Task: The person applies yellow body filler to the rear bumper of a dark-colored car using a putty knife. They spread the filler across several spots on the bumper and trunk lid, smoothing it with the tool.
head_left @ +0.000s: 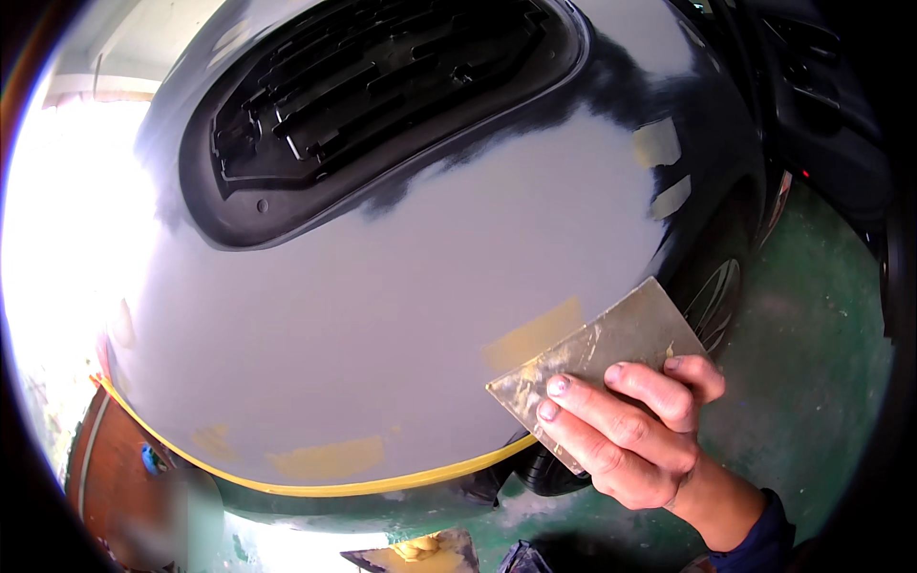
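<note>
My right hand grips a flat metal putty spreader, its fingers spread over the plate and its thumb hidden beneath. The spreader's face carries smears of yellowish putty. Its left corner lies by a strip of pale yellow putty on the grey-primed car body panel; whether metal and panel touch, I cannot tell. More thin putty patches show low on the panel, above a yellow masking strip along its edge. At the bottom, a board bears a lump of yellow putty. My left hand does not show.
A black slatted recess is set into the panel's upper part. Two pale patches mark the dark area at right, above a wheel. An open car door stands upper right. The floor is green; a reddish-brown surface lies lower left.
</note>
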### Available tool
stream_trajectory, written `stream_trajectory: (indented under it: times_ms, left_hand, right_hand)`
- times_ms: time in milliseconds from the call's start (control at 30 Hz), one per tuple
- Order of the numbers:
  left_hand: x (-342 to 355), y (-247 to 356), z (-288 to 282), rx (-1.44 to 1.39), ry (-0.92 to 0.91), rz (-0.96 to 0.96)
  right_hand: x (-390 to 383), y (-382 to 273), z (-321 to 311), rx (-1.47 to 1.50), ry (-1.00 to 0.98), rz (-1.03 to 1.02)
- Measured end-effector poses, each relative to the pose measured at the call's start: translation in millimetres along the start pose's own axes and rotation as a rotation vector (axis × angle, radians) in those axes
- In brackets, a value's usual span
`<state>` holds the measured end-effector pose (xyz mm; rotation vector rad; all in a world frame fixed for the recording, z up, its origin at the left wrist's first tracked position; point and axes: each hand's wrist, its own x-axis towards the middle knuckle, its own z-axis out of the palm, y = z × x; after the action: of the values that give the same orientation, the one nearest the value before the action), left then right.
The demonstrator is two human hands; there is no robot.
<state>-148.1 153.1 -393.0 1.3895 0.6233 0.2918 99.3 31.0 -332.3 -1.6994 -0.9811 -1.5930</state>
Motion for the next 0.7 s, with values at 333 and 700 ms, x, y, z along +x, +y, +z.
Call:
stream_trajectory:
  times_ms: [333,700]
  left_hand:
    - [-2.1,6.1,2.1,0.022,-0.040,-0.020]
    - [-0.7,-11.4,-8.9,-0.035,0.016,-0.035]
  right_hand:
    - [21.9,7.2,2.9,-0.006,0.030,0.001]
    - [1.7,8.4,-1.2,0.050,0.044,-0.055]
